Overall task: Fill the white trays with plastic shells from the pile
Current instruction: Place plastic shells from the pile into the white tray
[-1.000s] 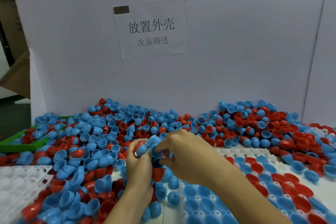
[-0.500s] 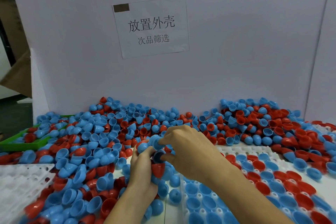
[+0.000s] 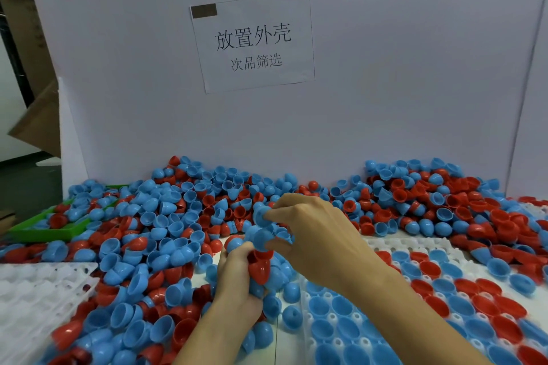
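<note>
Left hand [image 3: 237, 281] grip likely hides shells [image 3: 261, 268].

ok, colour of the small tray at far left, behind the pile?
Green, partly buried under blue and red shells; the head view, the only one, shows it.

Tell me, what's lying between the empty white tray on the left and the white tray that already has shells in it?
In the head view, a heap of loose blue and red shells lies between the empty tray and the filled tray, with the left hand gripping a bunch of shells.

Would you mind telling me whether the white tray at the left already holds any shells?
No, the white tray at the left shows only bare pockets, with shells piled beside its edge.
</note>
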Demonstrator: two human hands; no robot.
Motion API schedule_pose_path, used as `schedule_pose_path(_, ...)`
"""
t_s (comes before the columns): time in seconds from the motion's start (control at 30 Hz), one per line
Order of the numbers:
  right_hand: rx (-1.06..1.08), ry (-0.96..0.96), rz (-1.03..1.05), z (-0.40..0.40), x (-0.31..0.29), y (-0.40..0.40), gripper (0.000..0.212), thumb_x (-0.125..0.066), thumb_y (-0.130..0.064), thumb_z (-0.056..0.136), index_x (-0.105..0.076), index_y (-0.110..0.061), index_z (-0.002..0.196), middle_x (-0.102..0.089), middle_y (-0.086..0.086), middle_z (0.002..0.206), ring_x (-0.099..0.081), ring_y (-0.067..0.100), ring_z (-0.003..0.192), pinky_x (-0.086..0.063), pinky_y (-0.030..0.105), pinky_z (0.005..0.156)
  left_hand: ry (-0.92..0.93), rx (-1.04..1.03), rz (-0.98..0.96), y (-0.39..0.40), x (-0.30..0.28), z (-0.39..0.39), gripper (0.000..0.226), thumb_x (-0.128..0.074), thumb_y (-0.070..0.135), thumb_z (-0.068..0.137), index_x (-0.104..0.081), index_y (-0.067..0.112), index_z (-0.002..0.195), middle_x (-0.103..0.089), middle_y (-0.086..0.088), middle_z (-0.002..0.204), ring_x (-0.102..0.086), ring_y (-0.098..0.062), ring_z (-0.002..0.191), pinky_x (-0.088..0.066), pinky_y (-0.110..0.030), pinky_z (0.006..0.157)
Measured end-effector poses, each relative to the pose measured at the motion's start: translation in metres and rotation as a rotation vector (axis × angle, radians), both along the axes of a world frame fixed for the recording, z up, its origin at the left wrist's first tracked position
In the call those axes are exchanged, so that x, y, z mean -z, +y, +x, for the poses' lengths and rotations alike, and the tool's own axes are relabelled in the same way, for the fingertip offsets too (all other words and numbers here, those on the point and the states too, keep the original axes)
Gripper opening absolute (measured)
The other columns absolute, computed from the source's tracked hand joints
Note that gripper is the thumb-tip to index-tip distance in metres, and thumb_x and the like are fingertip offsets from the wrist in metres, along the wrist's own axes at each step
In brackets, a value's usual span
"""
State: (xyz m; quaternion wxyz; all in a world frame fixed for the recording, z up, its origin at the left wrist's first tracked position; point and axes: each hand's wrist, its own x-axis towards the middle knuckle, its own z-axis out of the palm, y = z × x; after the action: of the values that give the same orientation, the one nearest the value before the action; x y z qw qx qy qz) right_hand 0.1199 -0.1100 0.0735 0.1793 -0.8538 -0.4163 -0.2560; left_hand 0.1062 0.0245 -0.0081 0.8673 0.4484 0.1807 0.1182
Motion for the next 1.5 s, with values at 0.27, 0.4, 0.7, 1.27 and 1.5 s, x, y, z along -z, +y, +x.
schedule_pose_path(0.27, 0.013, 0.387, 0.408, 0.009, -0.018, -0.022, 0.039, -0.088, -0.038, 0.071, -0.074, -0.021, 0.103, -0.068, -0.016, 0.085, -0.065, -0.005, 0.077, -0.046, 0.0, 0.067, 0.036, -0.035, 0.003, 0.004, 0.002, 0.004, 0.026, -0.056, 0.009, 0.088, -0.052, 0.013, 0.113, -0.052, -0.008, 0.071, -0.052, -0.017, 0.056, -0.046, -0.025, 0.045)
schedule_pose_path(0.4, -0.085, 0.618, 0.63, 0.015, -0.029, -0.037, 0.022, -0.087, -0.028, 0.073, -0.07, -0.029, 0.085, -0.074, -0.008, 0.078, -0.07, 0.0, 0.073, -0.053, 0.009, 0.065, 0.042, -0.044, 0.004, 0.004, 0.001, 0.004, 0.032, -0.057, 0.009, 0.086, -0.055, 0.009, 0.118, -0.052, -0.008, 0.073, -0.05, -0.016, 0.056, -0.045, -0.023, 0.044)
schedule_pose_path(0.7, -0.213, 0.949, 0.737, 0.023, -0.035, -0.056, 0.014, -0.068, -0.011, 0.092, -0.073, -0.016, 0.104, -0.078, 0.0, 0.094, -0.075, 0.016, 0.089, -0.058, 0.018, 0.072, 0.025, -0.04, -0.001, 0.006, 0.002, 0.005, 0.029, -0.059, 0.008, 0.088, -0.053, 0.013, 0.116, -0.054, -0.008, 0.073, -0.052, -0.017, 0.057, -0.046, -0.024, 0.04)
schedule_pose_path(1.27, -0.043, 0.819, 0.431, 0.04, -0.037, -0.101, 0.014, -0.066, -0.013, 0.095, -0.072, -0.019, 0.105, -0.078, -0.004, 0.088, -0.075, 0.012, 0.082, -0.059, 0.019, 0.072, 0.008, -0.048, 0.052, 0.007, 0.001, 0.006, 0.025, -0.057, 0.008, 0.09, -0.051, 0.013, 0.113, -0.054, -0.008, 0.073, -0.053, -0.016, 0.056, -0.046, -0.023, 0.039)
schedule_pose_path(1.5, 0.346, 0.481, 0.051, 0.065, -0.037, -0.176, 0.015, -0.071, -0.017, 0.09, -0.073, -0.03, 0.084, -0.071, -0.018, 0.07, -0.066, -0.007, 0.067, -0.047, 0.007, 0.056, -0.012, -0.073, 0.098, 0.008, 0.002, 0.007, 0.022, -0.057, 0.009, 0.091, -0.052, 0.013, 0.112, -0.055, -0.007, 0.073, -0.055, -0.017, 0.058, -0.047, -0.025, 0.041)
